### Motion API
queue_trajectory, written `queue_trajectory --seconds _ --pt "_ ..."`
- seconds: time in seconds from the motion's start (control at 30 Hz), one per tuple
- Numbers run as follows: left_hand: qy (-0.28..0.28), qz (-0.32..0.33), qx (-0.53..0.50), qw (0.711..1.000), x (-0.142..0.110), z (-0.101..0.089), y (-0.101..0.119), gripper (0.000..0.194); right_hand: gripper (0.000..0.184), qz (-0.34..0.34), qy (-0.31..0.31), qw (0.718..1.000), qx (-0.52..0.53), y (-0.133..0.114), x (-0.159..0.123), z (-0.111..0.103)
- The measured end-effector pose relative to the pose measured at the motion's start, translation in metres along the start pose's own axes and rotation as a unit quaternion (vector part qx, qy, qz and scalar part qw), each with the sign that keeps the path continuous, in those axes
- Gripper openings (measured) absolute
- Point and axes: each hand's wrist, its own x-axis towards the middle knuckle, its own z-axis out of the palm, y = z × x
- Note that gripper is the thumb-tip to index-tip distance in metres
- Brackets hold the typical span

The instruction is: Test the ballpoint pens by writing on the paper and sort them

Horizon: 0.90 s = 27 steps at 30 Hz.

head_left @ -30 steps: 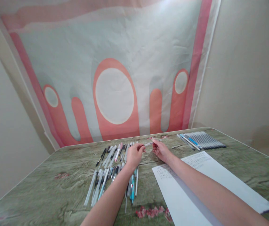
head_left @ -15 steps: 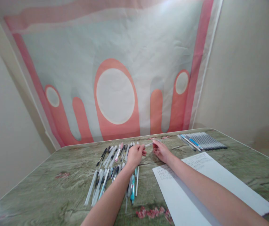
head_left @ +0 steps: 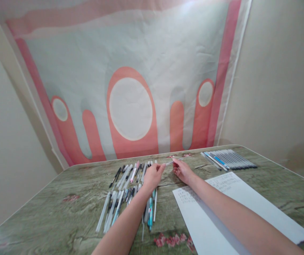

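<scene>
Between my two hands a slim, pale pen (head_left: 169, 163) is held roughly level above the far part of the table. My left hand (head_left: 153, 175) pinches its left end between thumb and fingers. The other end sits in the closed fingertips of my right hand (head_left: 181, 171), and a thin tip shows past them. Under and beside my left hand lie two rows of loose pens: a far row (head_left: 127, 176) of black, clear and pink-white ones, and a nearer row (head_left: 114, 209) of clear, white and teal ones. My left forearm hides part of both rows.
A white sheet with handwriting (head_left: 221, 198) lies under my right forearm. At the far right, several grey and blue pens (head_left: 230, 159) lie side by side. The wood-patterned table (head_left: 48, 212) has printed pink flowers, and a printed cloth (head_left: 165, 71) hangs behind it.
My left thumb and fingers have straightened and shifted slightly at the pen's left end. The right hand and the loose pens look unchanged.
</scene>
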Motion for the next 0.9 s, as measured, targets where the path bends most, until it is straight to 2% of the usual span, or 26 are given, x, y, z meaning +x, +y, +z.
queue_trajectory --seconds 0.07,0.13,0.33,0.53,0.7,0.8,0.9 --pt "-0.015 -0.009 0.000 1.000 0.000 0.001 0.000 0.051 0.024 0.001 0.004 1.000 -0.001 0.000 0.000 0.000" --pt "-0.019 -0.005 -0.014 1.000 0.000 0.000 0.001 0.051 0.024 0.001 0.003 1.000 -0.002 0.000 0.000 0.000" --pt "0.004 0.063 0.015 0.998 -0.003 -0.006 0.009 0.031 0.023 -0.002 -0.001 1.000 0.004 -0.001 0.000 -0.001" --pt "0.033 0.056 0.092 0.994 -0.010 -0.012 0.018 0.019 0.022 0.003 -0.007 1.000 0.008 -0.001 -0.001 -0.001" --pt "0.042 0.033 0.113 0.992 -0.011 -0.013 0.023 0.035 0.023 0.002 -0.010 1.000 0.005 -0.001 -0.001 -0.001" --pt "0.012 0.005 0.101 0.995 -0.009 -0.012 0.022 0.036 0.024 0.000 -0.008 1.000 0.000 0.000 0.000 -0.001" --pt "-0.005 0.028 0.088 0.996 -0.006 -0.011 0.019 0.042 0.024 -0.003 -0.007 1.000 -0.008 0.000 0.000 -0.001"
